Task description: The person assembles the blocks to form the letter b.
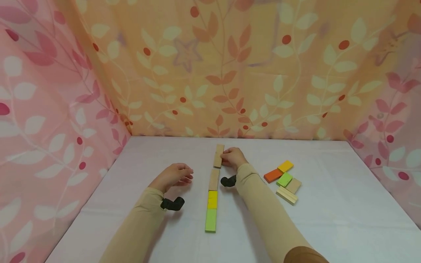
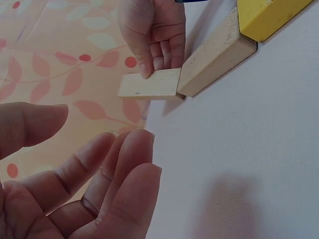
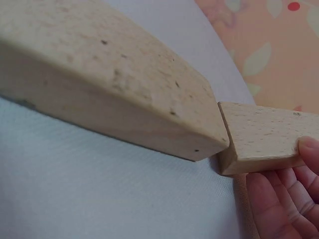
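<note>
My right hand (image 1: 234,157) pinches a plain wooden block (image 1: 218,160) at the far end of a row of blocks, thumb on its top face and fingers below in the right wrist view. The held block's near end is right at the end of another plain wooden block (image 1: 214,179). Behind that, toward me, come a yellow block (image 1: 212,199) and a light green block (image 1: 211,220), end to end. Left of the row, my left hand (image 1: 174,176) hovers with loosely bent fingers and holds nothing; its palm and fingertips show in the left wrist view.
Right of my right forearm lies a loose group: an orange block (image 1: 272,176), a yellow-orange block (image 1: 285,166), a green block (image 1: 284,179) and plain wooden blocks (image 1: 287,195). The white table (image 1: 112,190) ends at patterned curtains (image 1: 204,73) at the back and sides.
</note>
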`<state>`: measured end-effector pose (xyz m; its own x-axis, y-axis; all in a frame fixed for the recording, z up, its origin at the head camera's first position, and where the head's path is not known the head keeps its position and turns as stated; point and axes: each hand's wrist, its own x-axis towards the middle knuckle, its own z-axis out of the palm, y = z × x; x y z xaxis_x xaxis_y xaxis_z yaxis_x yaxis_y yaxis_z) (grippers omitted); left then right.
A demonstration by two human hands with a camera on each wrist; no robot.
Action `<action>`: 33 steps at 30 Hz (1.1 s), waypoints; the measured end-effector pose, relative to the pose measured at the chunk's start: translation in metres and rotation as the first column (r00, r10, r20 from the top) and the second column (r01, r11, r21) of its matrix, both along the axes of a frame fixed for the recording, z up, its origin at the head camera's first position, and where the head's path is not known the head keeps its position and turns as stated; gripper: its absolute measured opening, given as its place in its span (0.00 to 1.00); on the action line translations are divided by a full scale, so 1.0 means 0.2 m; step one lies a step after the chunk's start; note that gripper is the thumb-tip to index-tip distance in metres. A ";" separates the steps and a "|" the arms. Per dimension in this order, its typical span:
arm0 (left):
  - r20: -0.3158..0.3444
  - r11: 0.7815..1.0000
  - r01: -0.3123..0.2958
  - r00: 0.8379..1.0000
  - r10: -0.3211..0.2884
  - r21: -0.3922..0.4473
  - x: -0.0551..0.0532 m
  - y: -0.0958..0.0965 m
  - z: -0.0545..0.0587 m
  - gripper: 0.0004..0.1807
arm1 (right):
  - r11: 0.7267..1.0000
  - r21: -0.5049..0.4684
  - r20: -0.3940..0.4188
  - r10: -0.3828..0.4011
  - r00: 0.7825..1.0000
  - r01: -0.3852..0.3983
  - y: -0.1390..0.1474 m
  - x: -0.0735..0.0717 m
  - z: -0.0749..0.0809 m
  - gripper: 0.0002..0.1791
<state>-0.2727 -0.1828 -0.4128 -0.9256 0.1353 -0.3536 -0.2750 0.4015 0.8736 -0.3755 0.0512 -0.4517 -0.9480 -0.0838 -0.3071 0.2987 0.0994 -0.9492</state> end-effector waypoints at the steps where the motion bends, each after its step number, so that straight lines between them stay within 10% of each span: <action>1: 0.001 1.000 0.000 1.000 0.000 -0.004 0.00 0.00 0.00 0.15 | 1.000 0.000 0.004 -0.001 1.000 0.001 0.00 0.00 0.00 0.10; 33: 0.019 1.000 0.022 1.000 -0.022 0.000 -0.03 0.03 -0.02 0.15 | 0.999 0.002 0.067 0.054 0.996 -0.054 -0.01 0.01 -0.03 0.09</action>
<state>-0.2782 -0.1764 -0.4175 -0.9153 0.1557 -0.3714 -0.2829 0.4076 0.8682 -0.3738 0.0497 -0.4578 -0.9194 -0.1326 -0.3704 0.3559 0.1209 -0.9267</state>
